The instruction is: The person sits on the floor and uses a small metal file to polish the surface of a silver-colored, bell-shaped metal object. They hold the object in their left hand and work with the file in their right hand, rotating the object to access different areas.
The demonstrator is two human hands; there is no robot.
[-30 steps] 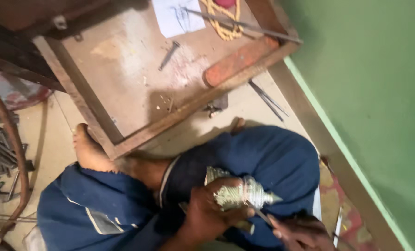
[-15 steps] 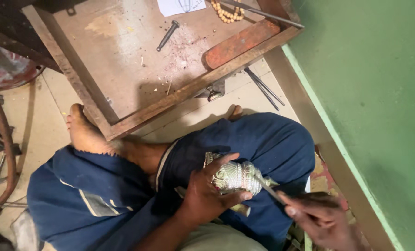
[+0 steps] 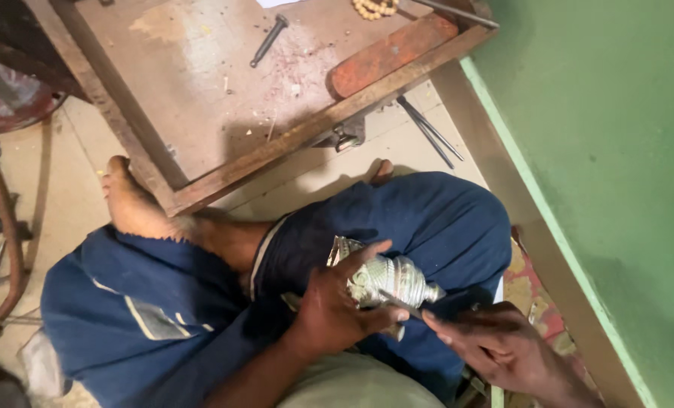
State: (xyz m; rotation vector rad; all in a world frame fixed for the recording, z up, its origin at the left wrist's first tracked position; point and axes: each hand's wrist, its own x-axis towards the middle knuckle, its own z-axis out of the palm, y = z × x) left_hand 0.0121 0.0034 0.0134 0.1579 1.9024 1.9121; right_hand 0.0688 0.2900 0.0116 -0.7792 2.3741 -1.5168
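From the head camera, the left hand (image 3: 335, 310) curls round an embossed silver vessel (image 3: 386, 278) resting on the lap, thumb stretched over its top. Just right of it, the right hand (image 3: 496, 349) pinches a thin metal tool (image 3: 399, 304), tip touching the vessel. A wooden tray (image 3: 201, 98) lies beyond both hands.
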